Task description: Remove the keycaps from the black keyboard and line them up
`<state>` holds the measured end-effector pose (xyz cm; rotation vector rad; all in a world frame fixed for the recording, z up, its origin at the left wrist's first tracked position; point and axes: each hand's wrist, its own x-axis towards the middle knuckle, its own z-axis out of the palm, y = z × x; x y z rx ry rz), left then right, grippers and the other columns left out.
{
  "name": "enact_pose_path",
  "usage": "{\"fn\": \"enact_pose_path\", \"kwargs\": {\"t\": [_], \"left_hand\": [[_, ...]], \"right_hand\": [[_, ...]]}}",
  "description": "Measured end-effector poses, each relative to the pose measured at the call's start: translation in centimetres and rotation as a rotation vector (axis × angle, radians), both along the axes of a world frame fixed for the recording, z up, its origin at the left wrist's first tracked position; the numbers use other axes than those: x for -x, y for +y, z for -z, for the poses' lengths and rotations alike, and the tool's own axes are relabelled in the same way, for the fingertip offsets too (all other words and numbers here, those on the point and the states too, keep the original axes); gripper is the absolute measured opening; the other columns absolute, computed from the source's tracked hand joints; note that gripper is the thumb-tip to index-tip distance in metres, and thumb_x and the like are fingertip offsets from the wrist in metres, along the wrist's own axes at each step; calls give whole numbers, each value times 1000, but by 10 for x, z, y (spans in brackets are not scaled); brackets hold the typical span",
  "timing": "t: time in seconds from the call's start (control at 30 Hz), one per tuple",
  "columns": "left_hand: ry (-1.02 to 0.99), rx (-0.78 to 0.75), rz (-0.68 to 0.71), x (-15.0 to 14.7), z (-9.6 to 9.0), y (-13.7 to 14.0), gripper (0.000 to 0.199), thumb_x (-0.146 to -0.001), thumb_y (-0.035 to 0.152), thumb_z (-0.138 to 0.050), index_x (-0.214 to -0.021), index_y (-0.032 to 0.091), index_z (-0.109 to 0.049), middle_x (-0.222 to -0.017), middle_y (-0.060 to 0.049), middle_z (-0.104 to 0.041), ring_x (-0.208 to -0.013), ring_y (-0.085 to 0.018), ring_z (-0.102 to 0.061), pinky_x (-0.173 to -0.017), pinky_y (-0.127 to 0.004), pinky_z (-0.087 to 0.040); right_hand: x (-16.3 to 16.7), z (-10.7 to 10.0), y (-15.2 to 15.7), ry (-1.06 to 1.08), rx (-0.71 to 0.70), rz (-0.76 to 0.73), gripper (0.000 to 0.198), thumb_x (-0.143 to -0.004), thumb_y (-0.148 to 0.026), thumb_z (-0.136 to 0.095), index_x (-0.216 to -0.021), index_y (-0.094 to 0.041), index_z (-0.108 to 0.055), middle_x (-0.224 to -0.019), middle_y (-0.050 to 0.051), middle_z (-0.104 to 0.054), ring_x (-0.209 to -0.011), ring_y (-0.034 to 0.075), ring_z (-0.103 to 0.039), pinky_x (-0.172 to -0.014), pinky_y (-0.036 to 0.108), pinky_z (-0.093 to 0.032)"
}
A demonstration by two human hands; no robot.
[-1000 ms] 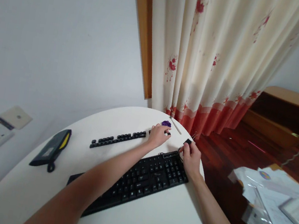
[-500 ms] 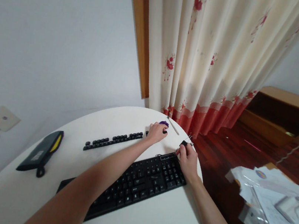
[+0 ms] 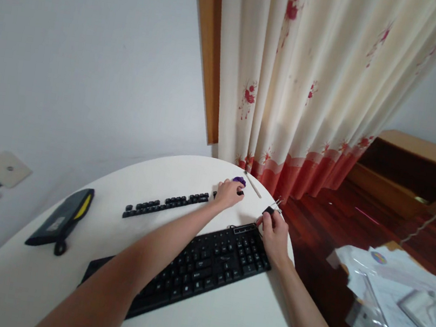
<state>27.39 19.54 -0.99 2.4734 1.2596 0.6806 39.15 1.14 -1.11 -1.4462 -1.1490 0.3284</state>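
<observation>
My left hand [image 3: 228, 194] is closed at the back of the white table, its fingertips around a small black keycap [image 3: 240, 192]. Just beyond those fingers is a purple lump [image 3: 239, 180], partly covered by them. Near the right edge, my right hand [image 3: 274, 233] pinches what looks like a keycap puller [image 3: 269, 210], a small black piece with thin metal wires beside it. Below both hands lies a black keyboard [image 3: 202, 271], crossed by my left forearm. Loose black keycaps [image 3: 166, 204] stand in rows left of my left hand.
A thin pale-handled brush-like stick [image 3: 253, 184] lies by the table's far edge. At left rests a dark device with a yellow patch [image 3: 60, 219]. A floral curtain [image 3: 275, 106] hangs behind the white table [image 3: 198, 324]. Papers [image 3: 399, 289] and a white adapter are at lower right.
The camera view has shifted very slightly. Both hands stay in the same place with the same hold, and the things on the table have not moved.
</observation>
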Motion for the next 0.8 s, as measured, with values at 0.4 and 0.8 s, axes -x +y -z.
{"fn": "enact_pose_path", "kwargs": {"t": [0.4,0.8], "left_hand": [[-211,-83,158,24,-26,-47,18,-86,15,-57,-97,19,-71,-98,-3,-72,-93,-18,-60,-93,-33,-43],[-92,110,418,23,-13,-121,9,-74,23,-69,-82,19,-68,-88,-5,-68,-84,-20,-61,-81,-31,-48]], "right_hand": [[-9,4,1,-70,-38,-136,16,-94,-28,-46,-81,-20,-54,-77,0,-56,-72,18,-52,-66,28,-39],[-12,4,-1,-119,26,-335,23,-94,-31,-44,-74,-21,-47,-72,-1,-49,-69,17,-49,-64,28,-40]]}}
